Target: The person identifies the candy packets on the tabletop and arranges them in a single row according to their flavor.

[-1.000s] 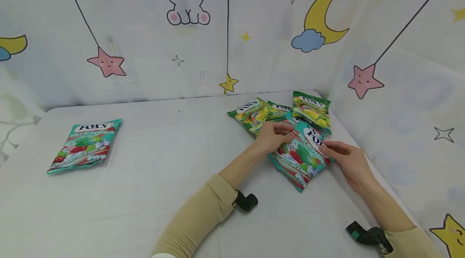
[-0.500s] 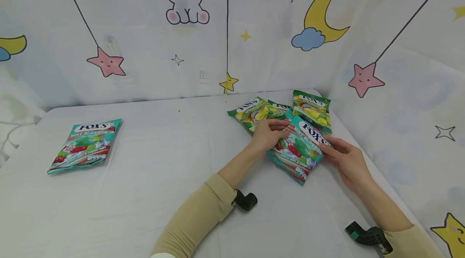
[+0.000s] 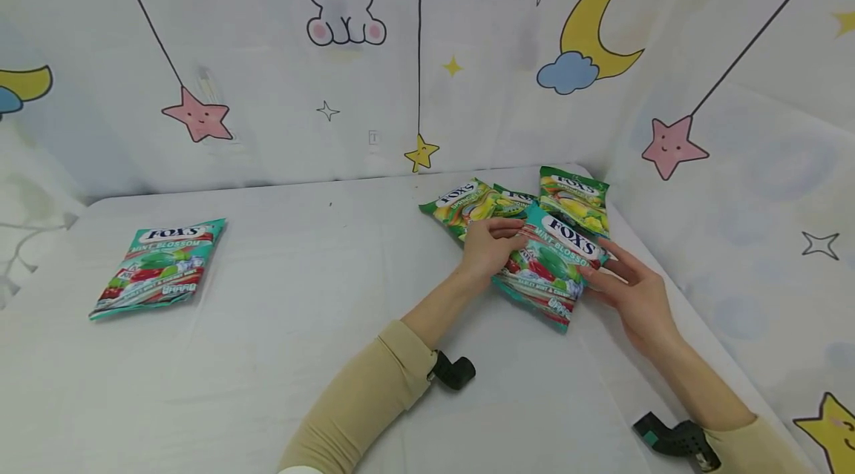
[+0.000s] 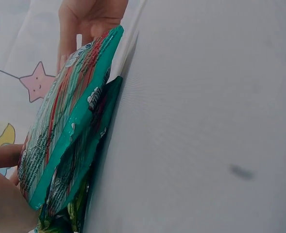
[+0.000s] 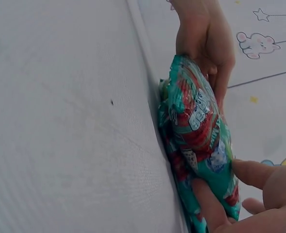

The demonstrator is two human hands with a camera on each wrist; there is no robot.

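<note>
The back of the room is a pale curtain [image 3: 267, 29] printed with stars and a moon, and in front of it stands a table [image 3: 300, 377] with white cover. On its right part, the teal bag [image 3: 551, 262] is between the two hands, above a second bag [image 4: 87, 145] and beside the yellow-green bags [image 3: 574, 199]. One more teal packet [image 3: 156, 266] lies alone, well apart on the left.

The right hand [image 3: 637, 296] pinches the edge of the teal bag, one fingertip on the upper face, another lower. The left hand [image 3: 490, 244] has fingers on the opposite edge; whether it also grips from below, I cannot tell.

For good handling, I would hold both edges with equal, light force, since the bag is probably soft and may bend. Slow movement seems wise, so the one underneath is not dragged.

The head view gives the printed front and the neighbours, but hardly separates the layers. The left wrist view shows both from the side, with a narrow gap at one end. The lower right fingertip is clearest in the right wrist view.
</note>
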